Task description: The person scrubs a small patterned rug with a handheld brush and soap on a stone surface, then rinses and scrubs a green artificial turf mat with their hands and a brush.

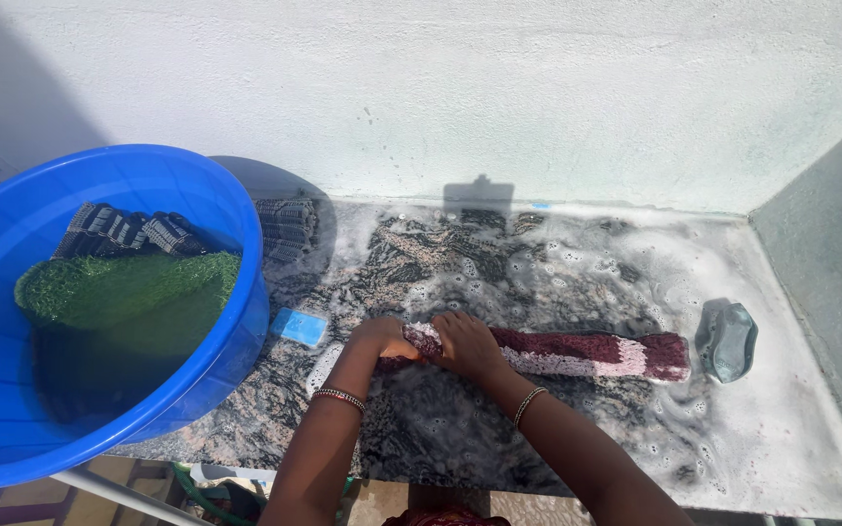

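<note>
Head view, left of frame: a blue tub [236, 244] holds a green mat [119, 292], with a blue soap bar [300, 326] just beside it on the wet slab [421, 429]. At centre, the left hand [384, 341] and right hand [468, 343] are both clenched around a rolled maroon-and-pink cloth [587, 353]. It lies on the slab, reaching right toward a grey brush [728, 341].

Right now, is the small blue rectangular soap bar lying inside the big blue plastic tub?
No, the blue soap bar lies on the wet stone slab beside the blue tub, outside its wall.
</note>
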